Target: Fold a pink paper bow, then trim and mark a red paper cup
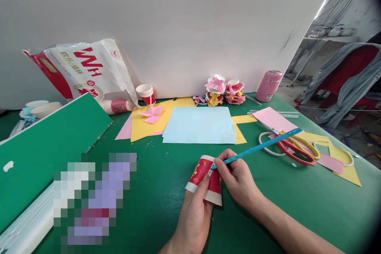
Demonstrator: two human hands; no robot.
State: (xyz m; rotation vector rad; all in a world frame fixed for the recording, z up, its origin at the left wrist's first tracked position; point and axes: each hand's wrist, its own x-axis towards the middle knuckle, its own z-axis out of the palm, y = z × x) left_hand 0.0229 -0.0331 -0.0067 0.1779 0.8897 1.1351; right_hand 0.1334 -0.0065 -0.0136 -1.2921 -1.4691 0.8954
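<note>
A red and white printed piece of paper cup (214, 184) is in my left hand (195, 218), the thumb pressed on its front. Its wide white edge faces down toward me. Pinched in the fingers of my right hand (238, 174) is a long blue pencil (253, 149), slanting up to the right. The pencil's tip meets the printed face close to my left thumb. Beyond my hands lies a stack of light blue paper (199, 125). To the right are red-handled scissors (293, 149) and yellow-handled scissors (308, 146), lying across each other.
Yellow paper (145, 121), a pink folded paper (151, 114) and stacked cups (146, 93) are at the back. Decorated cup pieces (216, 90) and a pink bottle (269, 86) stand against the white partition (166, 39). Left are a plastic bag (86, 67) and a green board (59, 139).
</note>
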